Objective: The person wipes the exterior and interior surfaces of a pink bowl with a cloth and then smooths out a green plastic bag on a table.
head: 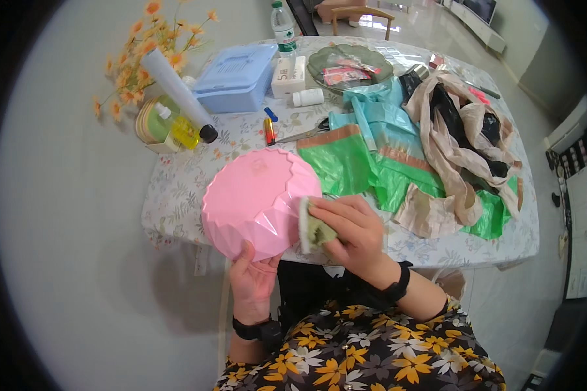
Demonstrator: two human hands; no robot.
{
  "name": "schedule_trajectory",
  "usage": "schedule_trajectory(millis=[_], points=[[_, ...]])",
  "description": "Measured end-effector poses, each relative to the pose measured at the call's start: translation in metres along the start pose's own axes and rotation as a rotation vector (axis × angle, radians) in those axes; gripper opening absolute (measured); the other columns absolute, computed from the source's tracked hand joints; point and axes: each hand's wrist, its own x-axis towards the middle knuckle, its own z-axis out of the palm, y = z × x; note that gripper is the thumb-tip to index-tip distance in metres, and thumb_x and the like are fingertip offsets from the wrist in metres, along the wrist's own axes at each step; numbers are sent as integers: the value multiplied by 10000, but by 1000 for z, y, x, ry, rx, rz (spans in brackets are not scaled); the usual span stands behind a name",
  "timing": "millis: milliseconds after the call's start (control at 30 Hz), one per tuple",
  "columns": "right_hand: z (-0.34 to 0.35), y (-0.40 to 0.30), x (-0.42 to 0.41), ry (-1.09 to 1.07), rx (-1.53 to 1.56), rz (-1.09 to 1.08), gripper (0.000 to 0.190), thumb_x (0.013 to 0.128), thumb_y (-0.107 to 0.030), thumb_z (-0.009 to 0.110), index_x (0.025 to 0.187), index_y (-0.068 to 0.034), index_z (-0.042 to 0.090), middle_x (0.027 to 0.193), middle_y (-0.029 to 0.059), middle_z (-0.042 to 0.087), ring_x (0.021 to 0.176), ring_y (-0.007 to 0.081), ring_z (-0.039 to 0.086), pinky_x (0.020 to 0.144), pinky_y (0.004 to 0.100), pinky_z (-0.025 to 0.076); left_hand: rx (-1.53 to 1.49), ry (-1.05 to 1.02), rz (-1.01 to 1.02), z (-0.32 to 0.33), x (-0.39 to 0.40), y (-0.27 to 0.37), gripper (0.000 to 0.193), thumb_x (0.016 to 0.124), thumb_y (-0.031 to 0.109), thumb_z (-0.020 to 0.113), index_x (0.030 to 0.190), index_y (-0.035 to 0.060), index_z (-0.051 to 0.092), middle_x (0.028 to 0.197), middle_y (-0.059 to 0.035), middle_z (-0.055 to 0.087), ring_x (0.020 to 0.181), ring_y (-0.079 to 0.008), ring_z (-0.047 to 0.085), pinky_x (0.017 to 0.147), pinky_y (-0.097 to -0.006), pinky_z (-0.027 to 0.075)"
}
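A pink plastic bowl or basin (247,193) with faceted sides is held tilted at the table's near edge, its flat base turned up towards me. My left hand (255,278) grips its lower rim, thumb on the outside and the other fingers partly hidden behind it. In my right hand (349,229) is a folded green and white cloth (318,232), which is against the bowl's right side. Just beyond the bowl lie an orange-red lighter (269,132), a small blue object (271,114) and scissors (305,134).
Green plastic bags (342,159), blue bags (386,112) and a beige cloth bundle (440,132) cover the right side. Behind stand a blue lidded box (235,78), a water bottle (284,29) and a green dish (318,61). A yellow spray bottle (185,131) stands left.
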Motion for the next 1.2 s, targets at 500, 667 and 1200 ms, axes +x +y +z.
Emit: schedule_trajectory(millis=[500,667,1200], points=[[2,4,-37,-170,63,34,440,658,0,694,1093,-54,718,1180,78,704,918,274,659,748,353,550,-84,-15,5,-19,1,9,603,948,172,623,1484,93,358,1450,-153,490,1307,-343,523,1073,-543,469],[-7,6,-37,-133,43,134,449,658,-8,701,1104,-56,708,1152,80,705,882,282,660,765,361,557,-34,-19,-8,-31,0,5,629,940,170,632,1496,120,343,1462,-146,474,1327,-359,499,1055,-573,474],[4,-3,-42,-227,-40,-35,576,609,14,709,1176,-87,693,1263,31,669,977,259,645,785,343,559,0,-52,-3,-65,-16,2,548,979,218,607,1464,73,399,1443,-145,511,1332,-299,506,1114,-512,430]])
